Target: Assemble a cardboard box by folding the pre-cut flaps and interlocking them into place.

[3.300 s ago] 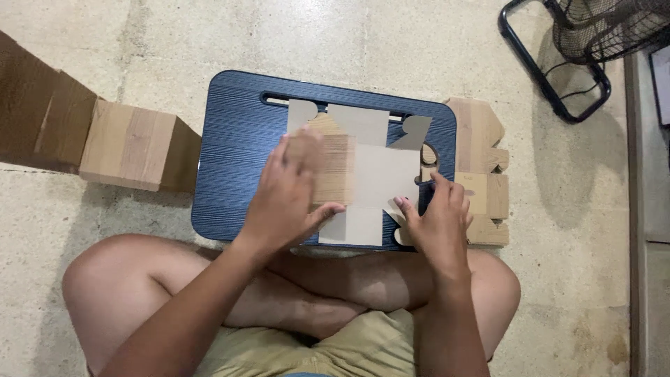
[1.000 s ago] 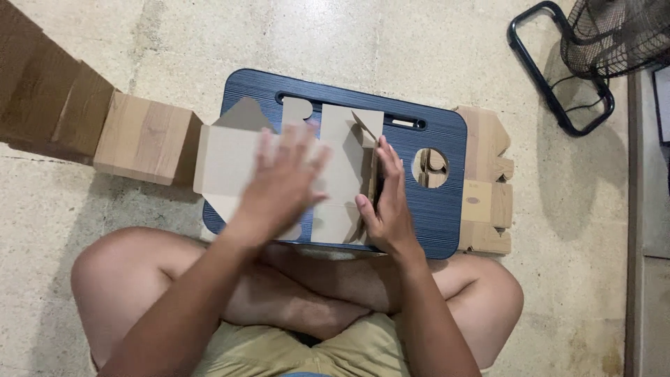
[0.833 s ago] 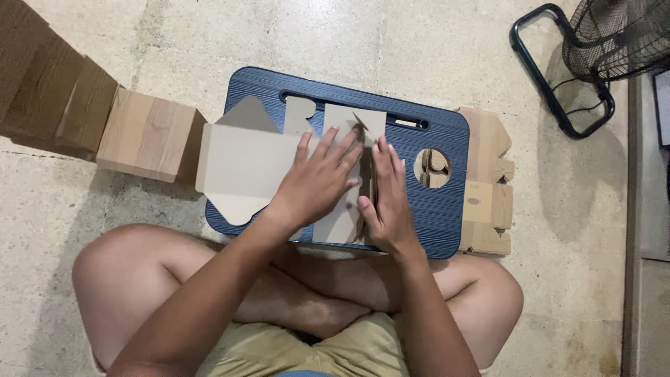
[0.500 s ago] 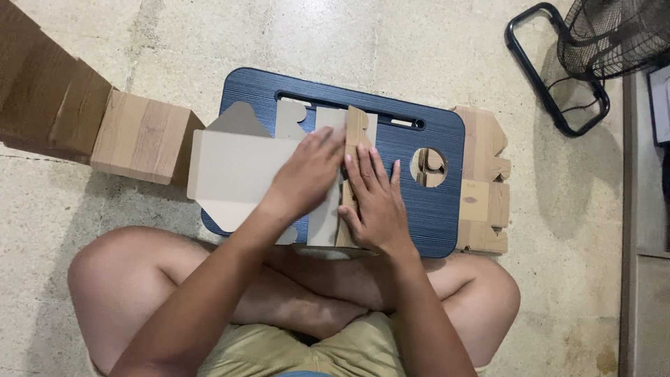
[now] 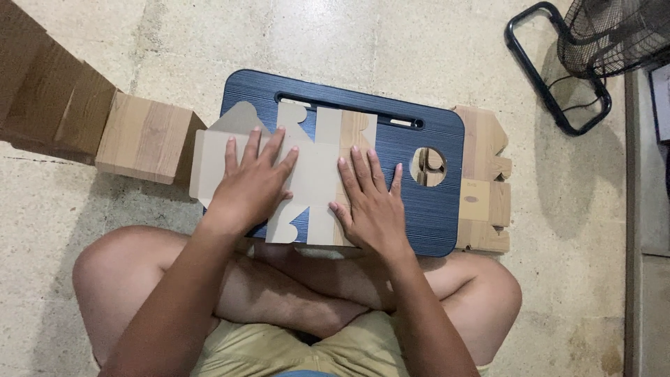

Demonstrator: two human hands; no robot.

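Grey-beige cardboard cutout (image 5: 315,164), flat and unfolded, lying across the left half of a dark blue lap tray (image 5: 433,209) and sticking out past its left edge, pinned down by the left hand (image 5: 252,183) with fingers spread and flat on top, and by the right hand (image 5: 370,202) pressed open-palmed on the cutout's right part, gripping nothing. Just left of the tray, a row of wood-patterned boxes (image 5: 143,137) on the concrete floor (image 5: 586,265); at the tray's right edge, a stack of flat wood-patterned cutouts (image 5: 483,174), partly under the tray. Farther out at upper right, a black fan stand (image 5: 551,77); below the tray, crossed bare legs (image 5: 307,300).
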